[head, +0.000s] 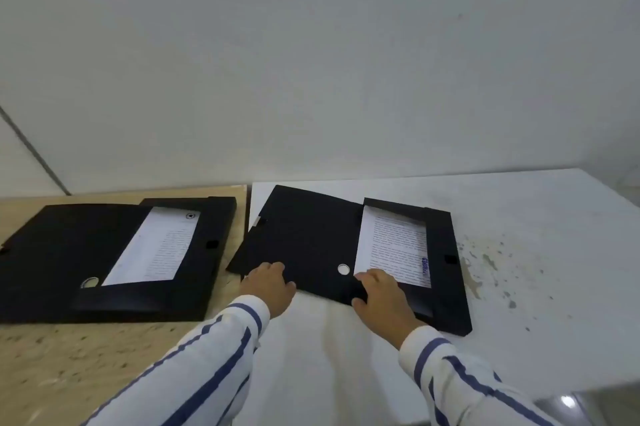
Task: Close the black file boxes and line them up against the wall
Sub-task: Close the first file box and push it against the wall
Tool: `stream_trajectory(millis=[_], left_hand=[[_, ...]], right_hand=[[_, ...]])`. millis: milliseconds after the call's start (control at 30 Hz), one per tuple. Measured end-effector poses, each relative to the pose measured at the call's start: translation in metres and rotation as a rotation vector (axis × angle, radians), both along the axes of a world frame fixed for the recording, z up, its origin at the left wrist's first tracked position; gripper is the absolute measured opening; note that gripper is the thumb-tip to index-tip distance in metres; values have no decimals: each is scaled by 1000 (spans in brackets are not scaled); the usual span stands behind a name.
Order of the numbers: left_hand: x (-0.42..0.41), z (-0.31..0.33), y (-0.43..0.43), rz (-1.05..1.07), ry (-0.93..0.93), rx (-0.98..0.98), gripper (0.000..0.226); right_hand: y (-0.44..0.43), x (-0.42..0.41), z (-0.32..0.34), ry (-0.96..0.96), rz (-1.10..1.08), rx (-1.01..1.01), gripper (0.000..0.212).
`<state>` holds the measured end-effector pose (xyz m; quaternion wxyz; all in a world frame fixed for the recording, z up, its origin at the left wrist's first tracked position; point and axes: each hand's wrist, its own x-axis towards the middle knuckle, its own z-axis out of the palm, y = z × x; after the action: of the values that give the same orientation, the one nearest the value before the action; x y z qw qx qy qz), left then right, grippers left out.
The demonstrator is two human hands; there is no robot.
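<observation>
1. Our left hand (pixel 268 287) rests on the near left corner of the open lid (pixel 304 245) of the right file box (pixel 446 266). Its fingers (pixel 273 269) are curled loosely over the lid's edge, touching it; we cannot tell whether they pinch it or only press on it.
2. Our right hand (pixel 382 297) lies at the near edge of the same box, where lid meets tray. Its fingers (pixel 372 278) are spread slightly and laid flat, with the tips touching the lower edge of the printed sheet (pixel 393 249) and the thumb over the black near edge. They clasp nothing that we can see.
3. Between our two hands, just left of the right fingers, sits the round finger hole (pixel 343 269) in the lid.
4. This box is open on the white counter (pixel 536 224), skewed, with its far corner close to the wall (pixel 311 61) beyond our fingers.
5. Well left of our left fingers lies the left file box (pixel 104 252), on the speckled beige counter (pixel 69 363). It is also open, its own paper (pixel 156 249) showing, its far edge near the wall.
6. Both sleeves (pixel 207 356) are white with blue stripes.
7. Right of our right fingers, the white counter shows chipped, spotted patches (pixel 485 262).
</observation>
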<state>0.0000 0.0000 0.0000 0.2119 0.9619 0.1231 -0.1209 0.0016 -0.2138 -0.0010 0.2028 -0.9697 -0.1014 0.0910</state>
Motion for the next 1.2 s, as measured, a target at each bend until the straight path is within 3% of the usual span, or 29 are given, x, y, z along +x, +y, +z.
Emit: stream_trajectory(millis=[167, 567, 800, 867, 967, 1133, 1200], left_hand=[[45, -24, 40, 151, 99, -77, 53], [85, -45, 77, 347, 113, -152, 63], [109, -18, 84, 416, 43, -198, 39], [116, 3, 88, 359, 48, -219, 24], [125, 42, 86, 259, 42, -290, 20], [117, 102, 41, 16, 9, -678, 20], [111, 114, 14, -108, 18, -741, 25]], right_hand=[[10, 27, -37, 19, -92, -83, 47], [0, 16, -89, -165, -132, -219, 50], [3, 19, -90, -185, -151, -258, 54], [3, 18, -91, -164, -153, -256, 52], [3, 18, -83, -107, -155, -185, 48], [2, 26, -64, -31, -189, -9, 46], [-3, 29, -53, 2, -247, 146, 46]])
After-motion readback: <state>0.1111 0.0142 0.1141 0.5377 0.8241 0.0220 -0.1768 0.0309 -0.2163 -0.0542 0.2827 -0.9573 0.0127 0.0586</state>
